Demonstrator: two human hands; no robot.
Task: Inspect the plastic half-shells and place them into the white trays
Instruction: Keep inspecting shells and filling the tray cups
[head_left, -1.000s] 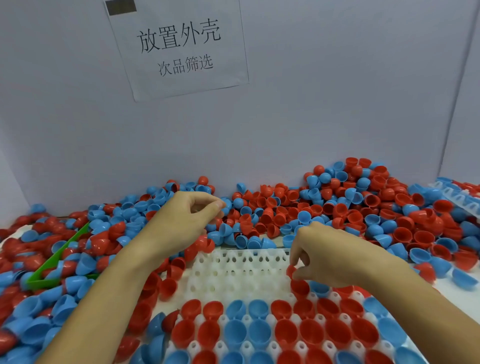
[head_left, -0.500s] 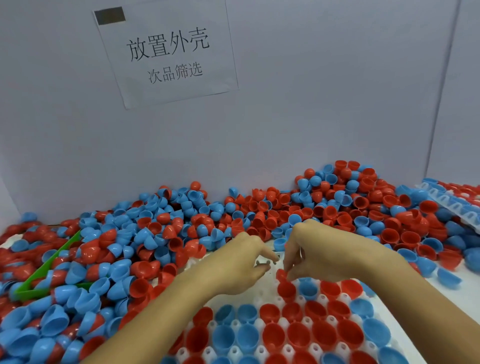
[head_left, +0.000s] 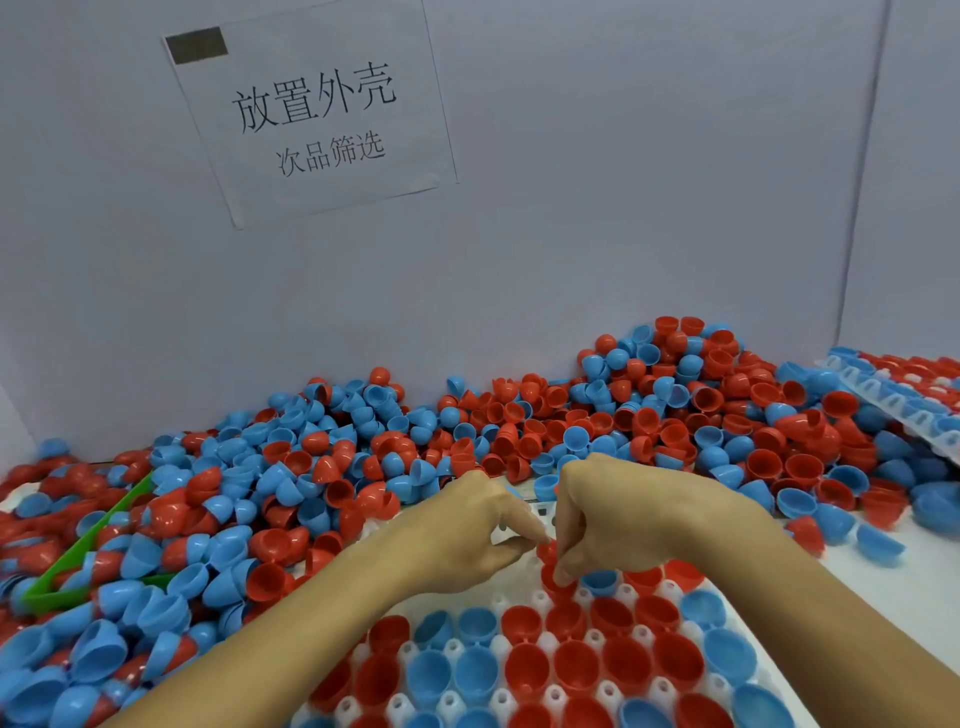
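Hands (head_left: 613, 519) meeting over white tray (head_left: 670, 691), red half-shell (head_left: 546, 552) pinched

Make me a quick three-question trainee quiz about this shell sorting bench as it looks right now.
1. True or false: the green plastic scoop lies on the person's right side.
2. Which colours are the plastic half-shells seated in the white plastic tray? A) red and blue B) green and yellow C) white only
3. Which hand's fingers pinch a small red plastic half-shell over the tray's far rows?

Key:
1. False; it lies to the left, partly buried in the loose pile of shells.
2. A
3. The right hand; the left hand meets it there.
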